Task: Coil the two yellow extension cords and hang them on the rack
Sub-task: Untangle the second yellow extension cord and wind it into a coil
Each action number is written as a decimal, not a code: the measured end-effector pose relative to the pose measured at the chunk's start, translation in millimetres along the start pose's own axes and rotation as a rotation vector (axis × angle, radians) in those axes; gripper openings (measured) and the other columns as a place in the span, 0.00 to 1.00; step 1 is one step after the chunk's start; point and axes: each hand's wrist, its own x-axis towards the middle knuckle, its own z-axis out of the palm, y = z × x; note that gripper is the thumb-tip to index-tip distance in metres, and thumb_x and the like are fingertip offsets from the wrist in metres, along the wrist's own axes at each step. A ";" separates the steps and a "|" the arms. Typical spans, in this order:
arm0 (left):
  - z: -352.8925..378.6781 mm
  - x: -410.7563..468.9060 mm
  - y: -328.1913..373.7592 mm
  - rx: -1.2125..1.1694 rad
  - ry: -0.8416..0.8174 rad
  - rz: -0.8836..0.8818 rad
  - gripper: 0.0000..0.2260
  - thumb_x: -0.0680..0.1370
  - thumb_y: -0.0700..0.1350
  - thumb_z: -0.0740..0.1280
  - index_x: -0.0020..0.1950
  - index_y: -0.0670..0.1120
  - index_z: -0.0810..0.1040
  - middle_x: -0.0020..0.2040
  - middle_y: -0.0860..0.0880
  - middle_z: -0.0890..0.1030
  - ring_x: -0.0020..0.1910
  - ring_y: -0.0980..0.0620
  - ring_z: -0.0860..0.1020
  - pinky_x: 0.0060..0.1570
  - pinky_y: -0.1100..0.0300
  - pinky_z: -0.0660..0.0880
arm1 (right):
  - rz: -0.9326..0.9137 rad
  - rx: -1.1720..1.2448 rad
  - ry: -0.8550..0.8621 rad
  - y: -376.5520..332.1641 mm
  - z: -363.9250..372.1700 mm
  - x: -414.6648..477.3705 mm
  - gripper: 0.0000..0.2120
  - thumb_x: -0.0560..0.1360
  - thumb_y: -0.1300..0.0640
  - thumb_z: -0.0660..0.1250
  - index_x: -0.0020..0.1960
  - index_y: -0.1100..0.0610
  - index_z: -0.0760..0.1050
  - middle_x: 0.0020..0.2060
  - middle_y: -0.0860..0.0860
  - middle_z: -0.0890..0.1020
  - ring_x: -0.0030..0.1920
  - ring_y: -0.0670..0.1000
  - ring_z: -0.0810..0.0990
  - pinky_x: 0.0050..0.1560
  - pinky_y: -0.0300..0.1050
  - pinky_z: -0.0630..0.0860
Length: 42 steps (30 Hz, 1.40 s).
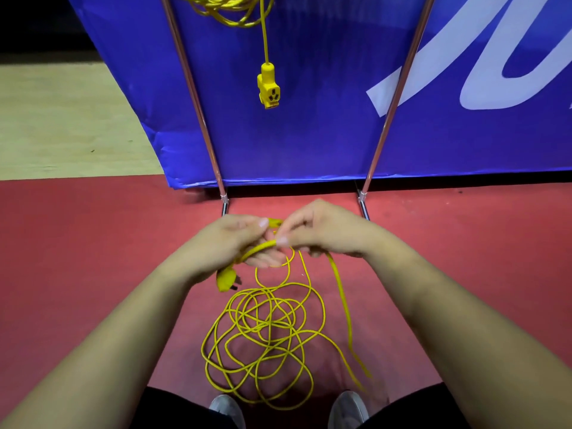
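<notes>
"See the big blue banner point(309, 125)? The rack point(192, 97) stands in front of it, with two shiny poles."

"How many yellow cords?"

"Two. One coiled cord point(229, 12) hangs up top, its socket point(268, 88) dangling. The loose cord point(263, 345) lies in one messy heap on the red floor point(93, 243), right under the hands, by the shoes point(227, 410)."

"And the hands?"

"Close together. The left hand point(235, 239) grips the end by the plug point(227, 278). The right hand point(325, 230) pinches the cord, and the long bit drops down from that side."

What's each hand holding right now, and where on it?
Both hold the loose yellow extension cord: left hand grips it just behind its pronged plug; right hand pinches the stretch right after.
</notes>
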 end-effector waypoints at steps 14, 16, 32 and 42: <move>-21.6 -7.1 10.2 -0.253 0.067 -0.162 0.15 0.80 0.44 0.58 0.44 0.33 0.77 0.34 0.34 0.81 0.31 0.39 0.82 0.28 0.59 0.79 | -0.064 0.222 0.510 54.3 -30.6 -4.1 0.03 0.77 0.61 0.67 0.49 0.57 0.79 0.30 0.49 0.72 0.28 0.45 0.65 0.29 0.39 0.60; -21.7 -7.9 9.5 -0.232 0.014 -0.184 0.16 0.77 0.45 0.61 0.46 0.32 0.78 0.40 0.29 0.81 0.36 0.36 0.83 0.32 0.56 0.80 | -0.090 -0.009 0.475 43.5 -29.0 -2.5 0.04 0.74 0.62 0.70 0.48 0.56 0.82 0.30 0.43 0.78 0.30 0.40 0.72 0.33 0.33 0.68; -33.8 -3.5 4.6 -0.393 0.166 -0.038 0.12 0.81 0.43 0.56 0.41 0.39 0.71 0.25 0.50 0.64 0.19 0.55 0.61 0.22 0.65 0.59 | 0.114 -0.062 0.220 94.5 -23.7 -7.6 0.05 0.75 0.59 0.71 0.43 0.61 0.79 0.38 0.57 0.83 0.40 0.47 0.78 0.47 0.44 0.72; -35.8 -4.4 0.6 -0.233 0.092 -0.269 0.15 0.81 0.41 0.56 0.48 0.34 0.79 0.42 0.32 0.83 0.36 0.38 0.84 0.33 0.55 0.81 | 0.041 0.035 0.426 76.7 -16.0 4.6 0.09 0.75 0.59 0.70 0.54 0.59 0.83 0.37 0.42 0.83 0.35 0.36 0.77 0.40 0.28 0.69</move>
